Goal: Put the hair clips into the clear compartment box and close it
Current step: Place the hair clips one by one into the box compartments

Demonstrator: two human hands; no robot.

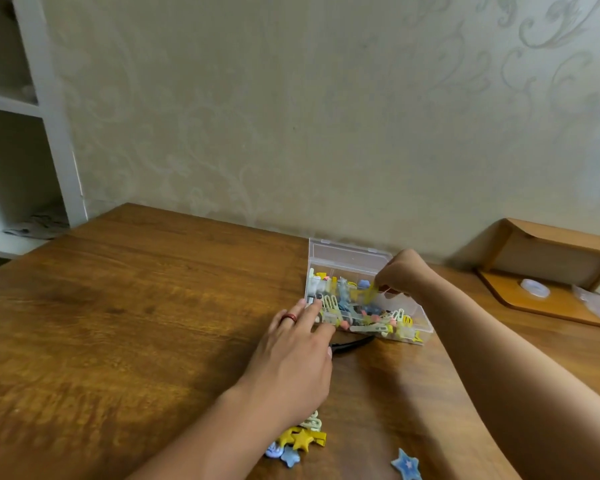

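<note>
Hair clips (357, 308) in yellow, blue, pink and white fill the clear compartment box (417, 308), which sits on the wooden table (136, 306) near the wall with its lid (347, 252) standing open at the back. Above the box, the right hand (400, 271) pinches a yellow clip (373, 292) between curled fingers. Straight fingers of the left hand (293, 348), which wears a red ring (288, 318), rest on the box's near left corner. More loose clips (302, 439) lie near the table's front edge, with a blue star clip (406, 465) to their right.
</note>
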